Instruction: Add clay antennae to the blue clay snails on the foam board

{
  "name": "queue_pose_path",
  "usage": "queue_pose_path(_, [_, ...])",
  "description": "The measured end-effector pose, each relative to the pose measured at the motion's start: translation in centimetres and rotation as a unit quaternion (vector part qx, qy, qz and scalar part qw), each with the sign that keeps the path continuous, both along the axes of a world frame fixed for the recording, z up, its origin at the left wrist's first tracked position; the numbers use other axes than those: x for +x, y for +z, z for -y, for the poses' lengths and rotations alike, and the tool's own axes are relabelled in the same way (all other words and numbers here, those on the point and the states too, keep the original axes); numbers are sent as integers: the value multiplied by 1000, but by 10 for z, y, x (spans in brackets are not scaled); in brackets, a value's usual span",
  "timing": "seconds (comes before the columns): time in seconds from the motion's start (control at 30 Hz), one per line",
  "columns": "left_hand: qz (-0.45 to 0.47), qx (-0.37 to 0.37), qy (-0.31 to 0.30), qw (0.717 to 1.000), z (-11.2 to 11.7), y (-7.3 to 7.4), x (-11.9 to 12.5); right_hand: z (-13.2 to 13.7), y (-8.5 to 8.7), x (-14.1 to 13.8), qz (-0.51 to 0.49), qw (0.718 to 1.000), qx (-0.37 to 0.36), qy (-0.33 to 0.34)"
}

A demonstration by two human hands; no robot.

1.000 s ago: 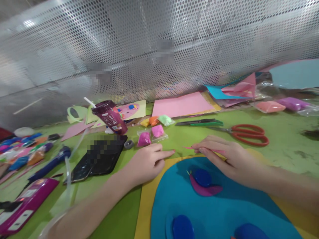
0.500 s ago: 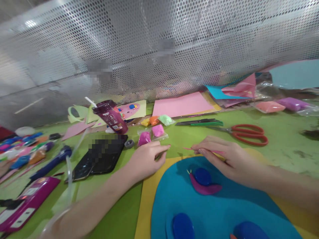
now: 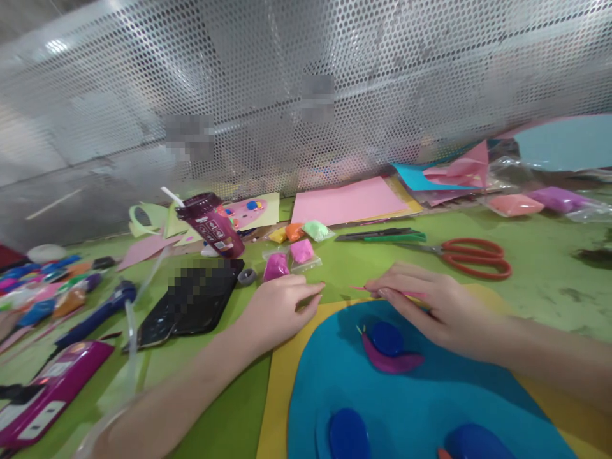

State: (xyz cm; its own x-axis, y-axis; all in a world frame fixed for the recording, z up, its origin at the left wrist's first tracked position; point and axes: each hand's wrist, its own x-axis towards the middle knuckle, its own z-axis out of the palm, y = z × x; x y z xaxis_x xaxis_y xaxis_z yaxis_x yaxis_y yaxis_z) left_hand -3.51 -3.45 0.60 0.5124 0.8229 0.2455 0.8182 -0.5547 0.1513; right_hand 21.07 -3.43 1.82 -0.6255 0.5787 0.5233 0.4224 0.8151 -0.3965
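Note:
My right hand (image 3: 430,303) is closed around a thin pink stick (image 3: 415,294), whose narrow tip points left past the fingertips. My left hand (image 3: 280,307) hovers opposite, thumb and forefinger brought together; whatever may be between them is too small to make out. A gap separates the two hands. Below them lies a blue sheet (image 3: 382,408) with a rounded edge, on a yellow sheet (image 3: 282,382). A snail-like figure sits on the blue sheet, with a magenta clay body (image 3: 389,361), two pale feelers and a dark blue disc (image 3: 387,338). More blue discs (image 3: 350,435) lie nearer me.
Beyond my hands are small bags of magenta clay (image 3: 276,266), red-handled scissors (image 3: 478,258) and a green cutter (image 3: 394,236). A purple cup (image 3: 213,223) with a straw, a black phone (image 3: 205,306) and a magenta power strip (image 3: 57,389) stand left. A perforated metal panel (image 3: 287,95) rises behind.
The view has shifted very slightly. Both hands keep nearly the same place and grip, and the pink stick is still in my right hand.

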Motion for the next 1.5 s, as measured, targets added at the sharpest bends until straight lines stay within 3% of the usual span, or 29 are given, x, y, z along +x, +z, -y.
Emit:
queue_pose_path(0.3, [-56,-32,21,998,-5,4,8,3,2,-1,12,1000,-2,-5])
queue_pose_path(0.6, [-63,-48,29,996,9,8,4,2,2,-1,6,1000,14,4])
queue_pose_path(0.87, [-31,-57,40,997,-4,6,12,3,1,-2,6,1000,21,10])
queue_pose_path(1.13, [3,-26,54,998,2,6,3,1,-1,1,7,1000,13,10])
queue_pose_path(1.3, [19,-13,45,999,-1,5,-1,1,1,-1,-18,998,-58,-33])
queue_pose_path(1.5, [-28,1,-32,999,0,3,1,1,7,-4,-61,976,-176,-116])
